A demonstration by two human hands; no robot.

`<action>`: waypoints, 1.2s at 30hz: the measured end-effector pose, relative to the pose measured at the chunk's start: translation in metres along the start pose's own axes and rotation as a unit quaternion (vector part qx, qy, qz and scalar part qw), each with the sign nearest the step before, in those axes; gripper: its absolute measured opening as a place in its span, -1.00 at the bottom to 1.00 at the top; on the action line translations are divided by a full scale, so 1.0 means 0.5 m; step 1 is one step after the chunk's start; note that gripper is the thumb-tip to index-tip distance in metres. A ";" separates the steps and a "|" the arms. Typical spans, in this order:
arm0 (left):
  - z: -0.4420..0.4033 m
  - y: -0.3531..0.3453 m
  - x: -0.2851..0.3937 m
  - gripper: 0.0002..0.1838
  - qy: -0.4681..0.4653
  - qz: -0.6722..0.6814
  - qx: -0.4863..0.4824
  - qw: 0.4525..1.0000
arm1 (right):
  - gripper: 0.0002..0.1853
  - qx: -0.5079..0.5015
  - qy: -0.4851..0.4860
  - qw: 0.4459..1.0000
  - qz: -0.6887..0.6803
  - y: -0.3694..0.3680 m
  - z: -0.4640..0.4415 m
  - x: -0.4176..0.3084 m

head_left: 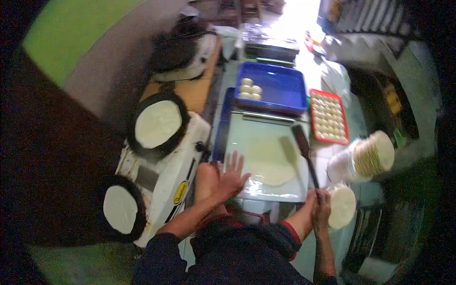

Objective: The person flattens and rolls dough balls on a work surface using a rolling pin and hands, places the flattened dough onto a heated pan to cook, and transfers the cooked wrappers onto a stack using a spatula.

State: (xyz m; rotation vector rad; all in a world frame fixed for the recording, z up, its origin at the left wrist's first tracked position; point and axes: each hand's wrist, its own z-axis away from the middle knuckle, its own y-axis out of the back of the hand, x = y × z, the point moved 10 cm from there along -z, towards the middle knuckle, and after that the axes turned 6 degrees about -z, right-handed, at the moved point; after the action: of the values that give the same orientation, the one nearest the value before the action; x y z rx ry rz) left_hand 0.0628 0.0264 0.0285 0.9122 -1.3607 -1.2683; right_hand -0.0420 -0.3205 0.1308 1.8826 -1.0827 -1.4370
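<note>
My left hand (pixel 232 176) is open with fingers spread, over the left edge of a pale, shiny board (pixel 237 142). Just right of it, a thin round sheet of dough (pixel 270 164) lies flat on that board. My right hand (pixel 322 203) is closed around the handle of a long dark spatula (pixel 304 146). The spatula's flat blade points up and away, above the board's right side, and a shadow falls on the dough. Close by my right hand is a round stack of flatbreads (pixel 343 206).
On my left, a white two-burner stove (pixel 171 171) carries a far pan (pixel 179 135) and a near pan (pixel 137 223), each with a flatbread. Beyond the board sit a blue tray (pixel 280 85) with several dough balls and a red tray (pixel 346 128) full of them. Another flatbread stack (pixel 375 154) leans at right.
</note>
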 end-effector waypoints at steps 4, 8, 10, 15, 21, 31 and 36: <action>0.032 0.030 -0.007 -0.16 0.008 0.041 0.083 0.996 | -0.65 -0.146 0.140 0.971 -0.126 -0.198 -0.176 -0.417; 0.119 0.099 -0.074 -0.22 0.000 0.016 0.065 0.998 | -0.62 -0.260 0.259 0.927 -0.073 -0.284 -0.171 -0.666; 0.162 0.140 -0.136 -0.23 0.044 0.028 0.056 0.997 | -0.63 -0.296 0.239 0.924 -0.024 -0.287 -0.170 -0.680; 0.325 0.154 -0.256 -0.31 0.109 0.264 0.302 0.909 | -0.72 -0.271 0.266 0.925 0.028 -0.375 -0.311 -0.660; 0.339 0.144 -0.289 -0.35 0.169 0.210 0.225 0.936 | -0.68 -0.354 0.398 0.824 -0.193 -0.656 -0.472 -0.798; 0.311 0.119 -0.275 -0.42 0.110 0.182 0.271 0.939 | -0.70 -0.409 0.368 0.808 -0.211 -0.673 -0.459 -0.930; 0.295 0.214 -0.247 -0.55 0.096 0.187 0.235 0.949 | -0.74 -0.380 0.403 0.824 -0.122 -0.549 -0.343 -0.799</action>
State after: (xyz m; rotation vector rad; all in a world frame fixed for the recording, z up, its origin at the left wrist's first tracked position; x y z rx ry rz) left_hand -0.0457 0.1932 0.1225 1.0049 -1.6148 -0.5584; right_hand 0.1524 0.1536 0.1737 1.7210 0.1485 -0.7997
